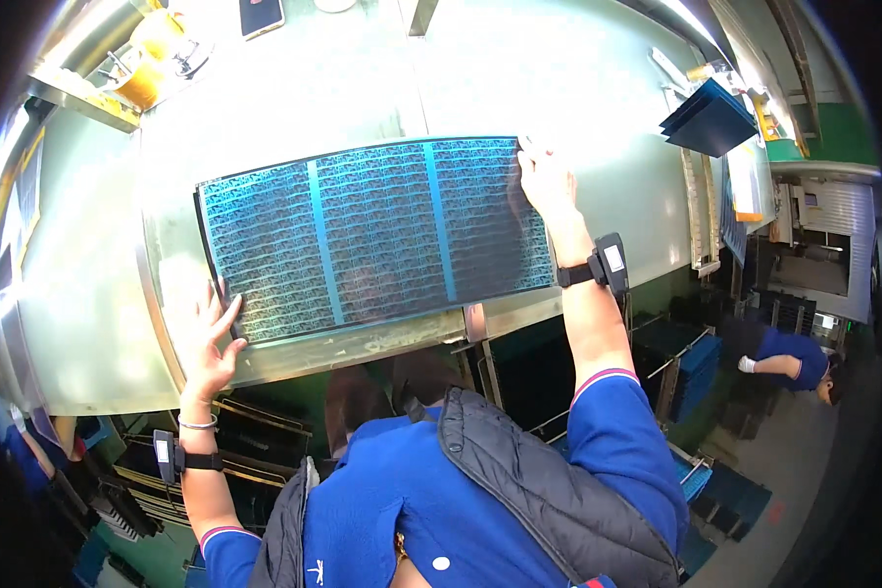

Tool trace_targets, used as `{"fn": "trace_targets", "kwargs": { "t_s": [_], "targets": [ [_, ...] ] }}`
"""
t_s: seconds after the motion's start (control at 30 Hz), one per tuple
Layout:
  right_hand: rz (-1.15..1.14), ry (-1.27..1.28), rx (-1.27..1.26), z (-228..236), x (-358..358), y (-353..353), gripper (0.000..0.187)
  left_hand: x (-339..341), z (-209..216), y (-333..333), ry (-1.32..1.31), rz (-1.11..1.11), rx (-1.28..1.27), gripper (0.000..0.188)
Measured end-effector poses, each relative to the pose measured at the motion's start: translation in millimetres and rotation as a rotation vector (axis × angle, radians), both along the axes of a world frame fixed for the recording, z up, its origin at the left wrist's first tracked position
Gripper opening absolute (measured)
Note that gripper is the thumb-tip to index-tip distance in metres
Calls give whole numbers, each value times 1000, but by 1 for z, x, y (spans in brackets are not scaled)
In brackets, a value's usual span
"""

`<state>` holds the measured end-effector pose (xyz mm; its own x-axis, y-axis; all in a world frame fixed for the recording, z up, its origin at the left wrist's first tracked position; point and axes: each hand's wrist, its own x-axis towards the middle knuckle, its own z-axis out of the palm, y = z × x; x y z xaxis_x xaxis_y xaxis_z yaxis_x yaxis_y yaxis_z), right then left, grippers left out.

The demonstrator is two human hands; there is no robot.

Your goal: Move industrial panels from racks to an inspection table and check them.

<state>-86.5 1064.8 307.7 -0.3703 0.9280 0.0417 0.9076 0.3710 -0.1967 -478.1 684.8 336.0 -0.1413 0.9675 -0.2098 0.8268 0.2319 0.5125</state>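
Note:
A wide blue circuit board panel point(377, 235), patterned in fine rows with two plain blue bands, lies slightly tilted at the front of the pale worktable point(598, 186). A dark edge shows along its left side, perhaps another panel beneath; I cannot tell. My left hand point(204, 338) holds the panel's lower left edge, thumb near the corner and fingers spread along the side. At the upper right corner, my right hand point(549, 181) grips the edge with its fingers bent over it. The undersides of both grips are hidden.
Dark blue boards point(710, 118) stand tilted at the table's right end. A phone point(262, 16) and an orange container point(139, 83) are at the far side. Racks point(696, 372) of boards stand below the table. Another person point(794, 358) is at the far right.

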Motion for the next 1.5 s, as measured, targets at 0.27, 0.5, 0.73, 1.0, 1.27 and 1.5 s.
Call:
{"fn": "trace_targets", "kwargs": {
  "t_s": [0.27, 0.5, 0.73, 1.0, 1.27, 1.5],
  "targets": [
    [-29, -24, -50, 4, -2, -5, 36, -2, 1, -1, 5, 4, -15, 71],
    [33, -265, 114, -10, 0, 0, 40, -1, 5, -1, 39, 19, 14, 72],
    [-70, -18, 382, -35, -19, -25, 47, 58, -9, -12, 401, 44, -49, 58],
    [-36, 33, 363, -35, -23, -30, 46, 4, -33, 121, 430, 202, 392, 49],
    [133, 299, -50, -17, 37, -44, 92, -14, -51, 125, 477, 196, 430, 46],
    [132, 227, -288, 9, 125, -93, 102, -11, -53, 131, 481, 201, 342, 47]
  ]
}}
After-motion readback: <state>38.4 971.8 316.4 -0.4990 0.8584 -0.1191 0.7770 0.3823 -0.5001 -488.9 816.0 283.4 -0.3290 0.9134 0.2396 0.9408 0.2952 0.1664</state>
